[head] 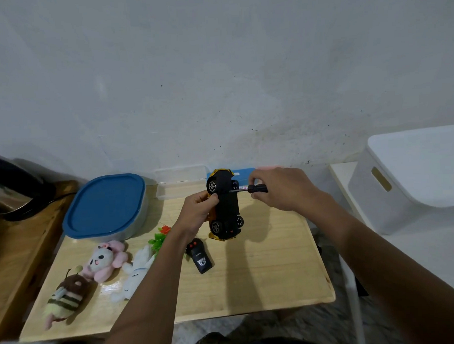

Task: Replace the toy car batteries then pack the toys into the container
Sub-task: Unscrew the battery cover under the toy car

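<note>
dim, flat indoor light; soft shadows fall on the wooden table; wide-angle lens bends the edges, focus slightly soft.

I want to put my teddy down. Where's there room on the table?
The table is bare on the right, from the remote to the right edge, nearer than the toy car. The left is crowded: stuffed toys in front, blue-lidded container behind.

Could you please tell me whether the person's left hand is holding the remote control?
No, the left hand grips the toy car, while the remote control lies on the table.
</note>
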Motion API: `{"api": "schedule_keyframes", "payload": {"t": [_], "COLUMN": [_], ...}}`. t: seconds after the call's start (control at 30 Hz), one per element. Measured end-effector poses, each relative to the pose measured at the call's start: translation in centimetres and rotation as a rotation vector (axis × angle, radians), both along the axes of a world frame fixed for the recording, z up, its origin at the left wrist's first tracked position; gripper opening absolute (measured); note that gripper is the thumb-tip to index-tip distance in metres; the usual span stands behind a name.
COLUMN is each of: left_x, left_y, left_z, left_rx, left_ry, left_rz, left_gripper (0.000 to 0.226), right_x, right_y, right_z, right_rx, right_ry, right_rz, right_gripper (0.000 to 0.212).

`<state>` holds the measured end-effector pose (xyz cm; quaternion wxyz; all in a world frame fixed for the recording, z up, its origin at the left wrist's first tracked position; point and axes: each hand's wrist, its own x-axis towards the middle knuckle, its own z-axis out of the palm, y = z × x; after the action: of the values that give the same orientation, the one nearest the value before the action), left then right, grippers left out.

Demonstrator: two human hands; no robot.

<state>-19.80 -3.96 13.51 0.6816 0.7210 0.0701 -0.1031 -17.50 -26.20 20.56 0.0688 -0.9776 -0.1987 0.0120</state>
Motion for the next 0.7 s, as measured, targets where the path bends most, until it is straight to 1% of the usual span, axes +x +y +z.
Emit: {"api": "schedule_keyframes", "payload": {"t": [0.1,0.17,0.2,0.27,0.3,0.37,0.43,0.5,0.57,0.67,0.7], "left_x": [0.0,0.0,0.1,0.2,0.3,0.5,0.6,0.4,0.4,0.3,0.3], "left_y": [-0.1,-0.2,-0.2,-0.2,-0.2,-0.1,0.0,0.0,0.0,0.1,0.1], "left_z": [0.5,0.9,1.1,1.2,1.4,1.7,1.8,2.1,2.4,2.9,3.0], "left_rx": [-0.007,-0.007,-0.008,-0.011,-0.007,0.009,0.017,0.009,-0.005,-0.002,0.002], "left_ry": [-0.016,-0.027,-0.036,-0.057,-0.067,-0.082,-0.092,-0.1,-0.11,-0.128,-0.136], "left_rz": [-0.008,-0.005,-0.003,0.006,0.01,0.01,0.002,0.001,0.007,0.003,-0.002], "left_gripper": [0.023,0.033,0.033,0.02,0.018,0.019,0.02,0.021,0.02,0.02,0.02], "right_x": [-0.4,-0.5,-0.5,-0.5,-0.4,-0.2,-0.1,-0.1,-0.2,-0.6,-0.7], "right_y": [0.2,0.4,0.5,0.4,0.3,0.0,-0.1,0.1,0.3,0.6,0.8], "right_z": [0.0,0.4,0.6,1.0,1.3,1.7,2.1,2.3,2.4,2.7,2.9], "right_rx": [0.066,0.064,0.061,0.074,0.094,0.158,0.229,0.258,0.224,0.117,0.089], "right_ry": [0.003,-0.01,-0.009,0.004,0.013,0.038,0.067,0.073,0.074,0.069,0.06], "right_rz": [-0.042,-0.073,-0.091,-0.114,-0.118,-0.13,-0.137,-0.126,-0.127,-0.187,-0.206], "right_gripper": [0.022,0.026,0.029,0.031,0.029,0.022,0.023,0.024,0.024,0.023,0.026]}}
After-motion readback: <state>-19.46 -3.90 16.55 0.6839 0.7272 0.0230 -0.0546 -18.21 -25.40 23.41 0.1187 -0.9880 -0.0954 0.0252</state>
